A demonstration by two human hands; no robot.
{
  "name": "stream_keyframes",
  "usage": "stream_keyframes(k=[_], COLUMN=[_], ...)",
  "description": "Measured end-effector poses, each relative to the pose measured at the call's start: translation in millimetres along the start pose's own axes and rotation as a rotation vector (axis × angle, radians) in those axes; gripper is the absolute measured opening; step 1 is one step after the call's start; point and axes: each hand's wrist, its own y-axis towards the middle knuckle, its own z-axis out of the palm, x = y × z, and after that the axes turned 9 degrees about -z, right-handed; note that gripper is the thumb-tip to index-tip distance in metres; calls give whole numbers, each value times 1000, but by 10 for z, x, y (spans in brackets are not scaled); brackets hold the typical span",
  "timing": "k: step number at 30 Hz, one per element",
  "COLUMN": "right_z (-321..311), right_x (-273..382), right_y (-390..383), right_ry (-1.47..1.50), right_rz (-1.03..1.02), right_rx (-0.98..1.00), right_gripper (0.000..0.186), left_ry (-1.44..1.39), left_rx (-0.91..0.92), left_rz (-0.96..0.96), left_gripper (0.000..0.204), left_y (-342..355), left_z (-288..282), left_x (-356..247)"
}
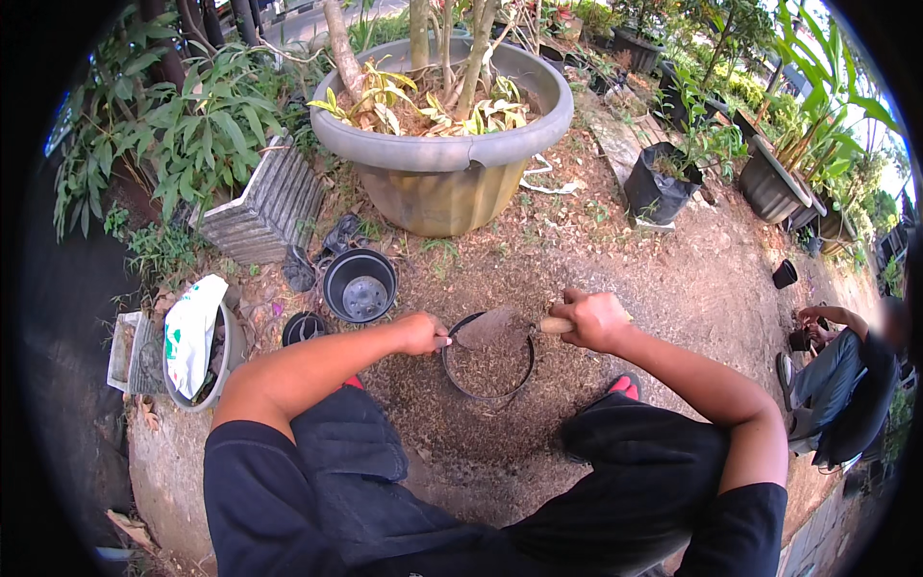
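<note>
A round black plant pot (492, 395), filled close to its rim with brown, husk-like growing mix, stands on the ground in front of me. My left hand (421, 334) pinches the left side of its rim. With my right hand (593, 320) I grip the wooden handle of a trowel (492, 329). The trowel's blade lies across the far part of the pot, pointing left, with mix on it. Part of the pot's far rim is hidden by the blade.
An empty black pot (361, 288) stands left of my hands, near a grey planter (231, 358) holding a white bag (195, 332). Ahead is a large planter (435, 197) with a tree. A person (835, 380) sits at the right, near potted plants.
</note>
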Motion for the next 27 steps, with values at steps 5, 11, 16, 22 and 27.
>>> stream_keyframes(k=[5, 11, 16, 22, 27], right_z=[1, 44, 426, 1364, 1660], right_x=[-163, -401, -698, -639, 124], right_y=[19, -18, -148, -503, -435], right_ry=[-68, -69, -160, -67, 339], right_rz=[64, 259, 235, 354, 514], right_rx=[-142, -54, 351, 384, 435], right_gripper=[26, 36, 48, 46, 54], left_ry=[5, 6, -88, -203, -265], left_rx=[22, 13, -55, -28, -13], left_rz=[-9, 22, 49, 80, 57], left_gripper=[35, 35, 35, 33, 32], left_y=[21, -13, -69, -90, -115], left_z=[8, -23, 49, 131, 114], left_x=[36, 22, 64, 156, 168])
